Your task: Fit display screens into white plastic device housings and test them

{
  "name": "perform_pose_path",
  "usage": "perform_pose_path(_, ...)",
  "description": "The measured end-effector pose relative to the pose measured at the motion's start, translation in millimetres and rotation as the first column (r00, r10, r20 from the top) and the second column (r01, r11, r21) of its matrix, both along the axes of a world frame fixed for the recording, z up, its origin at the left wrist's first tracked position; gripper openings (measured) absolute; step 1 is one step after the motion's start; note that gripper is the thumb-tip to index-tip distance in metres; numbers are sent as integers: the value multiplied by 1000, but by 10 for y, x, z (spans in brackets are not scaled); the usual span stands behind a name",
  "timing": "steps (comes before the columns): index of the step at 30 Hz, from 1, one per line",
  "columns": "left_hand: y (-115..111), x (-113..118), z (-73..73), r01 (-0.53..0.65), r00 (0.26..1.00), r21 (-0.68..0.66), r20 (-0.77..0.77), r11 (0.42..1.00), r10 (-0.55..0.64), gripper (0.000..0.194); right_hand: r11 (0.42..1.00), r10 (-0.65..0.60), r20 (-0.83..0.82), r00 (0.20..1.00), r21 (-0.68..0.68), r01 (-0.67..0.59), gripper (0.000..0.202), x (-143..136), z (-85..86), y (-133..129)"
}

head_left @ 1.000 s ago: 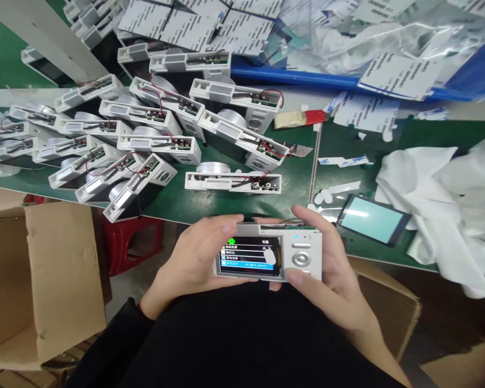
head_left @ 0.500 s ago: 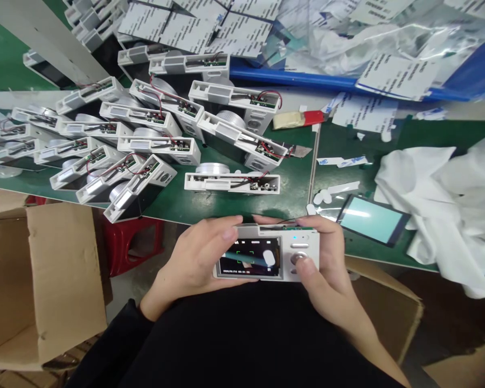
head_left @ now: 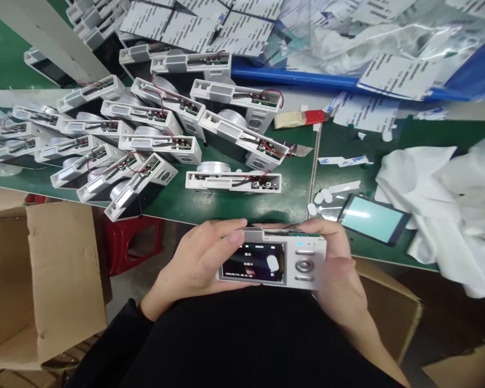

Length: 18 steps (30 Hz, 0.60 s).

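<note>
A white digital camera (head_left: 270,256) is held between my two hands in front of my body, its screen facing me. The screen is lit with small text, and a blue light glows near the buttons. My left hand (head_left: 206,261) grips the camera's left end, thumb on the top left corner of the back. At the other end, the fingers of my right hand (head_left: 341,269) wrap behind the body; the thumb is off the buttons, slightly blurred. The top edge is uncovered, showing a green circuit board. Just beyond lies another opened camera (head_left: 234,182) on the green table.
Several opened cameras (head_left: 157,143) with red wires crowd the table's left. A brush or blade with a red-and-tan handle (head_left: 299,118) lies behind. To the right are a dark-framed panel (head_left: 374,220) and white cloth (head_left: 428,199). A cardboard box (head_left: 64,280) and red stool (head_left: 133,245) stand below.
My right thumb has lifted off the round button and moved right. The screen's green focus frame has given way to text lines. The camera has shifted slightly right and down.
</note>
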<state>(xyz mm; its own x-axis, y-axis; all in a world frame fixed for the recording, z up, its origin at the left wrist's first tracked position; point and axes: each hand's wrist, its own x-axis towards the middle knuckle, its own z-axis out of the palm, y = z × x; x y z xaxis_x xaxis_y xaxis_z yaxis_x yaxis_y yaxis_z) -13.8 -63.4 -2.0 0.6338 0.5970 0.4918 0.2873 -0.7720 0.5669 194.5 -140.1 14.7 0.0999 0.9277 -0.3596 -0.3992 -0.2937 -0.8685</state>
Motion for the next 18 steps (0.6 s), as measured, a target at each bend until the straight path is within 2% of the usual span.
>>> perform_pose_path(5, 3, 5, 10, -7, 1000, -12, -21, 1000, 6, 105, 999, 2, -4, 1000, -51, -2, 50, 17, 37, 28)
perform_pose_path(13, 20, 14, 41, 0, 998, 16, -68, 1000, 1, 98, 993, 14, -17, 1000, -114, -16, 45, 10, 110, 35)
perform_pose_path(18, 28, 39, 43, -6, 997, 8, -74, 1000, 6, 95, 993, 8, -4, 1000, -120, -9, 48, 21, 97, 47)
